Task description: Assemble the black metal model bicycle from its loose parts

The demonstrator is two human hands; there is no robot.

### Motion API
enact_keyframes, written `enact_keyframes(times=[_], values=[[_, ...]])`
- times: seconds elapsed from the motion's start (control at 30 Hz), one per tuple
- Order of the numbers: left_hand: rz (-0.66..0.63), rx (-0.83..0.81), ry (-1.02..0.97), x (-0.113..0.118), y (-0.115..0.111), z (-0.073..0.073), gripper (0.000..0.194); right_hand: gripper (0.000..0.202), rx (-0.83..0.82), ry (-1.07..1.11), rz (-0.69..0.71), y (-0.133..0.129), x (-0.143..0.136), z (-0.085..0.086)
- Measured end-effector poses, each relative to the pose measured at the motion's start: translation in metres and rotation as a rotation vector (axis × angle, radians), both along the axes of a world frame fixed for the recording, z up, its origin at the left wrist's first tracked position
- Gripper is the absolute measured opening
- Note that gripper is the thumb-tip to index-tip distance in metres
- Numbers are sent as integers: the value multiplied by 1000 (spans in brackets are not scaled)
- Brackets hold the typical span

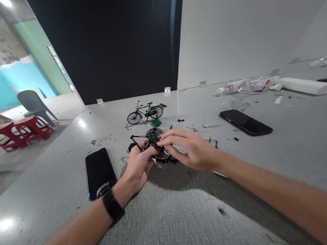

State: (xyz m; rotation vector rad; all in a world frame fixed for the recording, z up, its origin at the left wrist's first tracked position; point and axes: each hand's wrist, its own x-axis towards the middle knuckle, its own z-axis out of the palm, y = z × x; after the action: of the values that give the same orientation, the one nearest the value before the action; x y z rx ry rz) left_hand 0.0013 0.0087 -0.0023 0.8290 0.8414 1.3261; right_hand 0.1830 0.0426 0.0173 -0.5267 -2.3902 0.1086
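Just above the grey table, a small black model bicycle [162,154] is between my hands, its frame and spoked wheels partly covered by my fingers. My left hand [138,162] is closed around the left part of it, thumb on top. From the right, my right hand [187,147] pinches at the middle of the model with thumb and fingertips; whether a tiny part sits between them is hidden. Behind them a green model bicycle [146,112] stands upright on the table. A small green piece [156,122] lies in front of its rear wheel.
Phones lie at left [99,171] and right [245,122]. Small black parts [181,120] and a thin metal tool [212,126] are scattered nearby. Plastic wrapping [250,85] and a white block [305,85] lie at the back right. A black panel [114,39] stands behind the table.
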Motion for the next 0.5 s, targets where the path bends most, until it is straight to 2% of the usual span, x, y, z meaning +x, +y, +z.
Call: enact_keyframes(times=[0.1,0.23,0.5], values=[[14,-5,3,-1,1,-2,24,37,9,-85,21,1,4,3],[68,-94,19,-2,2,-1,21,51,61,-216,2,1,6,3],[44,-86,-1,-1,2,-3,16,29,255,-159,-114,5,2,-10]])
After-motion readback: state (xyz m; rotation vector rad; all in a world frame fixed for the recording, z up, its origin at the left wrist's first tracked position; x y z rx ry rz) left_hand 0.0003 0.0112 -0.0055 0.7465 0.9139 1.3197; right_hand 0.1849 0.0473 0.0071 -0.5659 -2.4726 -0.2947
